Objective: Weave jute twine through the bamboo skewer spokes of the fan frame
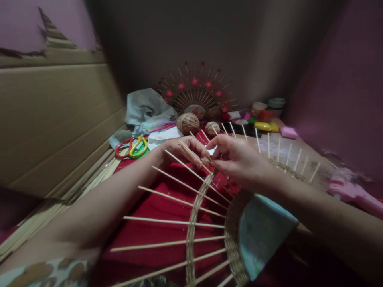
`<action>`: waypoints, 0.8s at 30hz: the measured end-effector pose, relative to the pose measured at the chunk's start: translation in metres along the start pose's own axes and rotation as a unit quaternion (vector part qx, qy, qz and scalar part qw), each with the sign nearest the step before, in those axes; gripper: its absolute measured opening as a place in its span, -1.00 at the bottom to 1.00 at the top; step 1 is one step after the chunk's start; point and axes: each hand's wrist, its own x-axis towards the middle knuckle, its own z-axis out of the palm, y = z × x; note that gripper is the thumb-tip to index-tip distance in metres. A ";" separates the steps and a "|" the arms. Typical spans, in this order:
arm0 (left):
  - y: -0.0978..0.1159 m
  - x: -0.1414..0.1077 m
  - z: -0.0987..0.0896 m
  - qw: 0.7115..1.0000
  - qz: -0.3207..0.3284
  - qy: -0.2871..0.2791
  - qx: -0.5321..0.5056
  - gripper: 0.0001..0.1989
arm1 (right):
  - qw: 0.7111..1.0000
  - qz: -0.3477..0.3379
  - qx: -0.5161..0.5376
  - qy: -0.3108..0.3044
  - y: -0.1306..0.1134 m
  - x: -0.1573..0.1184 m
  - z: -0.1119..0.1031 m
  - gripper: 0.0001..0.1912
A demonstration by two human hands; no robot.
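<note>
A fan-shaped frame of thin wooden sticks spreads over a red cloth (134, 227). A braided twine band (190, 235) runs across the sticks, and a wider woven band (233, 235) lies nearer the centre, beside a pale blue-green panel (263, 231). At the upper end of the outer band, my left hand (188, 150) has its fingers closed around a stick and twine. My right hand (236, 157) pinches the twine right beside it, fingertips almost touching the left ones. The exact strand between the fingertips is partly hidden.
Red and yellow-handled scissors (131, 148) lie at the left by a cardboard wall (56, 119). Twine balls (188, 122) and a flower-decorated fan (194, 89) are behind the hands. A pink glue gun (353, 191) lies at the right.
</note>
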 end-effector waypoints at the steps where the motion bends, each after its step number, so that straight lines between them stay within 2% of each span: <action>1: 0.001 0.000 -0.002 1.000 -0.002 0.003 0.007 -0.82 | 1.000 0.004 0.009 0.003 0.000 0.000 0.000 -0.87; 5: 0.011 -0.006 -0.009 0.996 -0.060 0.009 0.072 -0.81 | 0.999 0.026 0.021 0.008 0.001 -0.001 -0.001 -0.85; 8: 0.024 -0.020 -0.015 0.976 -0.098 0.076 0.181 -0.84 | 0.999 0.032 0.021 0.015 0.001 -0.001 -0.006 -0.82; 12: 0.053 -0.057 -0.021 0.921 -0.057 0.281 0.266 -0.85 | 0.997 -0.002 0.029 0.077 0.000 0.004 -0.016 -0.77; 14: 0.072 -0.076 -0.018 0.872 0.035 0.409 0.269 -0.85 | 0.992 -0.017 0.037 0.119 -0.002 0.009 -0.023 -0.74; 16: 0.093 -0.090 -0.006 0.823 0.093 0.487 0.277 -0.89 | 0.984 -0.038 0.028 0.170 -0.006 0.015 -0.029 -0.73; 18: 0.113 -0.095 0.015 0.793 0.140 0.499 0.321 -0.90 | 0.973 -0.060 0.007 0.224 -0.010 0.019 -0.034 -0.73; 20: 0.125 -0.089 0.041 0.747 0.168 0.515 0.385 -0.90 | 0.959 -0.078 -0.016 0.272 -0.014 0.020 -0.036 -0.72; 22: 0.127 -0.075 0.067 0.738 0.198 0.487 0.423 -0.87 | 0.950 -0.089 -0.036 0.296 -0.017 0.019 -0.037 -0.72; 23: 0.124 -0.066 0.077 0.750 0.213 0.458 0.428 -0.87 | 0.949 -0.095 -0.045 0.299 -0.017 0.017 -0.036 -0.74; 24: 0.119 -0.057 0.086 0.767 0.201 0.422 0.440 -0.86 | 0.948 -0.102 -0.052 0.296 -0.018 0.015 -0.035 -0.76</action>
